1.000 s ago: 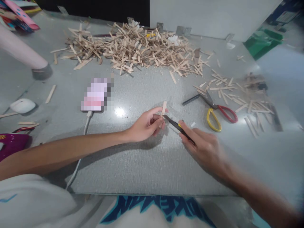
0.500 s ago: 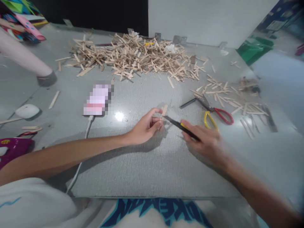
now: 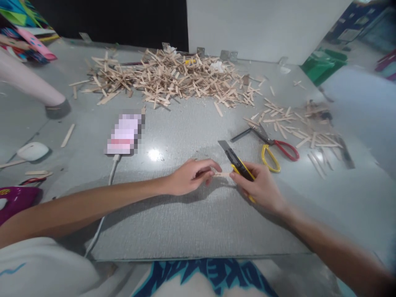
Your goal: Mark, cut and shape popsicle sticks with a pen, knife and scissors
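Observation:
My right hand (image 3: 261, 185) grips a yellow and black utility knife (image 3: 238, 163), its blade out and pointing up and to the left, away from my body. A short, thin wooden stick (image 3: 222, 175) lies level between my hands. Its right end meets my right thumb and its left end meets the curled fingers of my left hand (image 3: 193, 176). My left index finger arches above the stick; how firmly the fingertips pinch it is partly hidden. Scissors (image 3: 270, 142) with one red and one yellow handle lie right of the knife, blades partly open.
A large heap of wooden sticks (image 3: 173, 80) spreads along the back. More sticks (image 3: 287, 123) lie loose at right. A phone (image 3: 125, 134) with a white cable (image 3: 100, 227) sits at left, near a white mouse (image 3: 33, 152). A green bin (image 3: 323, 66) stands beyond the table.
The knife blade has left the stick and swung upward. My right hand has come nearer my body, its thumb now at the stick. The stick has turned from upright to level.

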Tool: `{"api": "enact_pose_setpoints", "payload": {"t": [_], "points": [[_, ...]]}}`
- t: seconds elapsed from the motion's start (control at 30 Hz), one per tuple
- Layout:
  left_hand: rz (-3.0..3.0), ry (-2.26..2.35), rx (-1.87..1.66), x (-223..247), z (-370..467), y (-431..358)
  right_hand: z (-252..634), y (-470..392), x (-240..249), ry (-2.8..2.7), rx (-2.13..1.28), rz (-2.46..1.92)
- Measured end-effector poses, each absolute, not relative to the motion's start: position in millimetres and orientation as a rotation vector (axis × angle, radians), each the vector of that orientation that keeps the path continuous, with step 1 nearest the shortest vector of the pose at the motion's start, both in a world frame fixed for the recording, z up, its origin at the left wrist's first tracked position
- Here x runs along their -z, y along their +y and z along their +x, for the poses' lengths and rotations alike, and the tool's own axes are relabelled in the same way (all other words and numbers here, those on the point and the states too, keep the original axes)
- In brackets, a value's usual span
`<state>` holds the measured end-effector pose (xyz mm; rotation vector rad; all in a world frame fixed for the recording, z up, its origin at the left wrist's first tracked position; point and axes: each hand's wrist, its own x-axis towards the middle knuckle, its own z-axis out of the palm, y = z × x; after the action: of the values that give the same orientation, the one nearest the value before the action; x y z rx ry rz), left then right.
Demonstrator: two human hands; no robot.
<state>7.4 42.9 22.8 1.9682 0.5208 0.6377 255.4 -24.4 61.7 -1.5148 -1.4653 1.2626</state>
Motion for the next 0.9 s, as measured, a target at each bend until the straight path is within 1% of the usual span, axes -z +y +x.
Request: {"api": "enact_pose_setpoints", "payload": {"t": [0.13, 0.33, 0.67, 0.9], "points": [[2.119, 0.514, -0.804, -18, 8, 40, 253, -26, -58, -1.384, -1.324, -1.541], [2.406, 0.532, -1.003, -12, 8, 34, 249, -30, -56, -1.331, -1.273, -1.587], [2.403, 0.547, -1.028, -8, 7, 32, 246, -33, -57, -1.330, -1.214, -1.601], [2.211, 0.749, -1.015, -13, 7, 31, 247, -29, -58, -1.167, -1.224, -1.521]]}}
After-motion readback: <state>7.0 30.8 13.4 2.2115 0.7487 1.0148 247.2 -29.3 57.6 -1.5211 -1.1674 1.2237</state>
